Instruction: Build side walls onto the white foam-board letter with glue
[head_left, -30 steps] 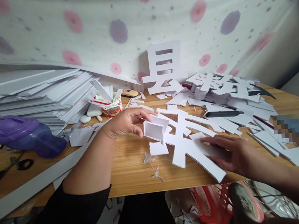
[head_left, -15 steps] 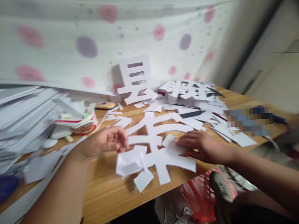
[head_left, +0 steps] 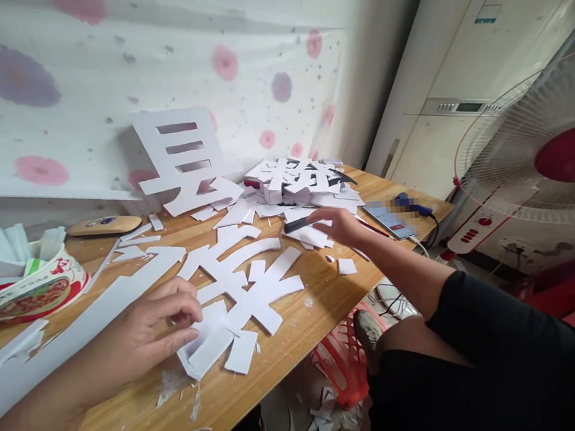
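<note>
My left hand (head_left: 161,328) hovers at the near side of the table, fingers loosely curled and thumb apart, holding nothing visible. Just beyond its thumb are a folded white scrap (head_left: 205,345) and a small white square piece (head_left: 241,352). These overlap a white cut-out character (head_left: 247,301) made of flat, board-like strokes. Farther right, my right hand (head_left: 338,226) has its fingers on the right end of a dark grey bar-shaped tool (head_left: 295,225); its exact kind is unclear. White offcuts (head_left: 314,238) lie under and around that tool.
Another white cut-out (head_left: 187,140) leans on the wall covering. A pile of white cut-outs (head_left: 297,178) is at the back. A paper bowl of scraps (head_left: 34,288), a tan case (head_left: 104,225), a phone (head_left: 390,221), a fan (head_left: 536,149) and a red basket (head_left: 342,364) are around.
The view has turned right. My right hand has left the cut-out character and reached the dark tool. My left hand remains near the folded scrap, and the character appears turned in view.
</note>
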Available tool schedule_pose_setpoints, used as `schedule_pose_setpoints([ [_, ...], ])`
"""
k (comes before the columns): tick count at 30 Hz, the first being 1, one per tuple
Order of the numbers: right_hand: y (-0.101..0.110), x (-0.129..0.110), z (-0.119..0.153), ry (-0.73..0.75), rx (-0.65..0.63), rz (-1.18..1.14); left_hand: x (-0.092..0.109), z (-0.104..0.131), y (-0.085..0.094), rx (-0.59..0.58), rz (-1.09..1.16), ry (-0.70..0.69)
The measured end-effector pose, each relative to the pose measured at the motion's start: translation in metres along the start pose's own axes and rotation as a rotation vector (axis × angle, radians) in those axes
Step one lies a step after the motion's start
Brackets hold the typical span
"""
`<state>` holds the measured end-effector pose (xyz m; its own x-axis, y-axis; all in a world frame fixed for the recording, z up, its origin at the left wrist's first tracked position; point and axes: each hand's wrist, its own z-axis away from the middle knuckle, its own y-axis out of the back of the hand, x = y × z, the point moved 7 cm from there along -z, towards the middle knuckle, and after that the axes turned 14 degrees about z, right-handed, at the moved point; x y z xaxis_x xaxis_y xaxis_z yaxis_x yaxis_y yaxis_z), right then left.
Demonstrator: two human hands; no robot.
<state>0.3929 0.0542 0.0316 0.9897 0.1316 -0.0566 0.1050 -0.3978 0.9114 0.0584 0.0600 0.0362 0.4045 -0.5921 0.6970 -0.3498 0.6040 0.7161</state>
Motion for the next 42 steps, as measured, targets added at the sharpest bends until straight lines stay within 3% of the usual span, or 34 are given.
schedule_pose_setpoints([
  [3,0.006,0.052,0.010,-0.262,-0.005,0.100,0.012,0.002,-0.005,-0.012,-0.005,-0.067],
  [5,0.004,0.064,0.013,-0.341,-0.053,0.131,0.020,0.003,-0.009,-0.028,0.014,-0.111],
  [10,-0.019,0.043,-0.003,-0.337,-0.240,0.107,0.032,0.002,-0.011,-0.044,0.062,-0.230],
  [14,-0.043,0.029,-0.020,-0.334,-0.351,0.068,0.021,0.002,-0.010,-0.037,0.067,-0.137],
  [18,-0.056,0.034,-0.026,-0.450,-0.386,0.075,0.017,0.002,-0.013,-0.080,0.090,-0.089],
  [22,-0.045,0.040,-0.021,-0.622,-0.306,0.073,0.016,0.002,-0.016,-0.110,0.105,-0.109],
  [27,-0.005,0.036,-0.003,-0.731,-0.094,0.035,0.016,0.000,-0.017,-0.114,0.110,-0.145],
  [30,0.014,0.025,0.006,-0.661,0.041,-0.069,0.017,-0.001,-0.018,-0.118,0.135,-0.134],
  [35,0.032,-0.017,0.012,-0.338,0.165,-0.368,0.017,-0.001,-0.017,-0.106,0.162,-0.115],
  [39,0.037,-0.070,0.014,-0.051,0.035,-0.661,0.013,0.001,-0.018,-0.123,0.263,-0.093],
  [42,0.039,-0.100,0.015,0.053,-0.092,-0.638,0.008,0.001,-0.019,-0.151,0.271,-0.064],
])
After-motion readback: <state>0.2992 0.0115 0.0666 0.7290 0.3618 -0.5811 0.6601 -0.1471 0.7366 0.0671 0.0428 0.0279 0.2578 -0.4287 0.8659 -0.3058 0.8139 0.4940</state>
